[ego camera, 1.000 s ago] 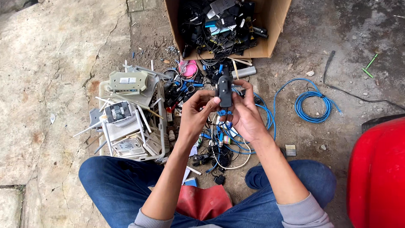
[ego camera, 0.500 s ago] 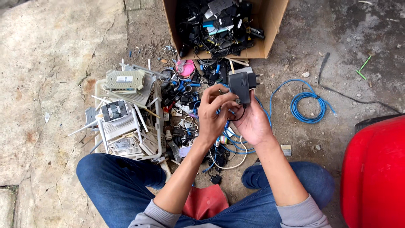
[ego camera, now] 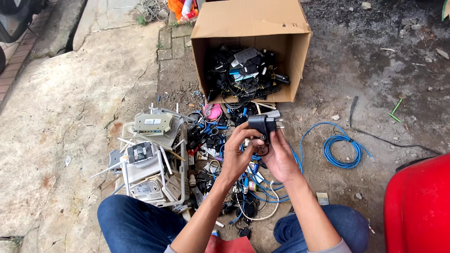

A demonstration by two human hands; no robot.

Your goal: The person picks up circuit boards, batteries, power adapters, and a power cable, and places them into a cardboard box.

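Both forearms reach forward over the knees. The left hand [ego camera: 238,152] and right hand [ego camera: 280,157] are closed around a black plug adapter [ego camera: 262,125], raised above a tangle of cables [ego camera: 248,187]. Beyond them lies an open cardboard box [ego camera: 251,28]; routers [ego camera: 150,154] are piled left, a blue cable coil [ego camera: 341,151] right.

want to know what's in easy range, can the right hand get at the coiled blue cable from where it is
Probably yes. The coiled blue cable lies in the open on bare ground just beside the right hand, nothing between them. But that hand shares a black power adapter with the left hand.
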